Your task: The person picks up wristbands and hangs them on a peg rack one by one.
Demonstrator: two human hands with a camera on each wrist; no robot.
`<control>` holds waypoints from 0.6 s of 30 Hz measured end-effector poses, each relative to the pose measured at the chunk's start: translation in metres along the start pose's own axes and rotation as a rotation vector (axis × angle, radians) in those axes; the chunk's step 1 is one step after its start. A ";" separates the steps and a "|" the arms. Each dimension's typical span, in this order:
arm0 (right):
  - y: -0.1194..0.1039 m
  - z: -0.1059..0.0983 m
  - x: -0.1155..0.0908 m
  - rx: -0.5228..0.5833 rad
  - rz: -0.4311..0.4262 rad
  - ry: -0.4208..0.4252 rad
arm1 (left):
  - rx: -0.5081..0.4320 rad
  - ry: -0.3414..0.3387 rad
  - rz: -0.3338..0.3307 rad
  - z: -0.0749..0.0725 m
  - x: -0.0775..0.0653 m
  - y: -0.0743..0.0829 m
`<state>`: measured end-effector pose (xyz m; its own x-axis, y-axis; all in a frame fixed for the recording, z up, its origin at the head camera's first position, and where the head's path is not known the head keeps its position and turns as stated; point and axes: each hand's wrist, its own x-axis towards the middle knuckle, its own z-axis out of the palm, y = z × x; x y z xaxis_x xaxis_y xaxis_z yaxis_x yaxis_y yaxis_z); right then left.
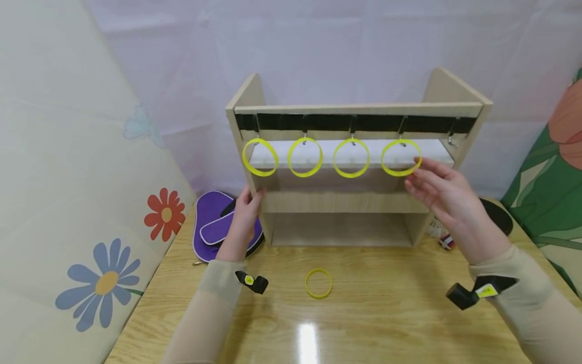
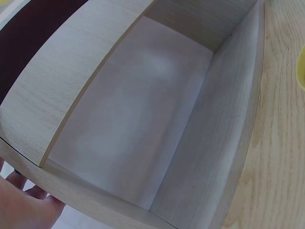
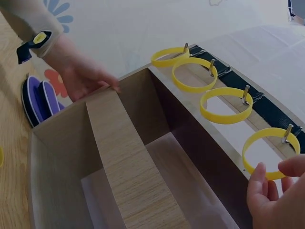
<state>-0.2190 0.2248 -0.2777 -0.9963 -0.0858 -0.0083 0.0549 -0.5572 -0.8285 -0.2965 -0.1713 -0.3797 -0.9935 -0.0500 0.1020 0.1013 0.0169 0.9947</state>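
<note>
A small wooden shelf (image 1: 336,203) stands on the table with a row of metal hooks along its black-banded front rail. Yellow rings hang from the hooks, among them a leftmost ring (image 1: 260,174), and the rightmost hook (image 1: 451,140) bears none. My right hand (image 1: 447,194) pinches the lower right edge of the rightmost hanging ring (image 1: 399,174) between thumb and fingers; that ring still loops over its hook. On the left, my left hand (image 1: 245,215) grips the shelf's side panel, thumb in front and fingers behind it. Another yellow ring (image 1: 319,297) lies flat on the table.
Beside the shelf's left side sits a purple case (image 1: 204,207) with white piping. Past the right side are a shuttlecock (image 1: 437,229) and a dark rounded object (image 1: 497,215), partly hidden by my right arm. Cloth backdrops rise behind and at both sides.
</note>
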 end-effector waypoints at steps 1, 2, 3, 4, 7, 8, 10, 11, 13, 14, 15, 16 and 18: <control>0.000 0.000 0.000 -0.007 0.001 0.001 | 0.000 0.000 0.000 0.000 0.000 0.000; 0.001 0.000 0.000 -0.012 0.002 0.001 | -0.003 0.002 0.002 0.000 0.000 0.000; 0.001 0.000 0.000 -0.016 0.003 -0.001 | -0.001 0.002 0.001 0.000 0.001 0.000; 0.001 0.000 0.001 -0.019 0.005 -0.005 | 0.000 0.004 0.000 0.000 0.001 0.000; 0.003 -0.002 0.001 -0.019 0.010 -0.020 | -0.003 0.008 -0.001 0.000 0.001 0.000; 0.003 -0.003 0.001 -0.012 0.011 -0.027 | -0.001 0.006 0.001 0.000 0.001 0.001; 0.005 -0.006 0.001 -0.002 0.011 -0.040 | 0.001 0.005 -0.001 0.000 0.001 0.001; 0.006 -0.007 0.001 0.007 0.013 -0.049 | 0.001 0.003 -0.002 0.001 0.001 0.001; 0.010 -0.009 0.001 0.014 0.014 -0.064 | 0.005 0.002 -0.002 0.001 0.001 0.001; 0.012 -0.010 0.001 0.014 0.016 -0.071 | 0.005 0.002 -0.003 0.001 0.001 0.001; 0.014 -0.011 0.000 0.003 0.020 -0.075 | 0.003 0.004 -0.004 0.001 0.000 0.001; 0.017 -0.011 0.000 -0.008 0.023 -0.080 | 0.002 0.006 -0.003 0.000 0.000 0.001; 0.023 -0.013 -0.001 -0.040 0.034 -0.080 | 0.002 0.007 -0.002 0.000 -0.001 0.000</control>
<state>-0.2179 0.2226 -0.3035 -0.9853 -0.1707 0.0064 0.0844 -0.5192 -0.8505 -0.2959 -0.1714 -0.3795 -0.9933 -0.0575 0.1003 0.0993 0.0187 0.9949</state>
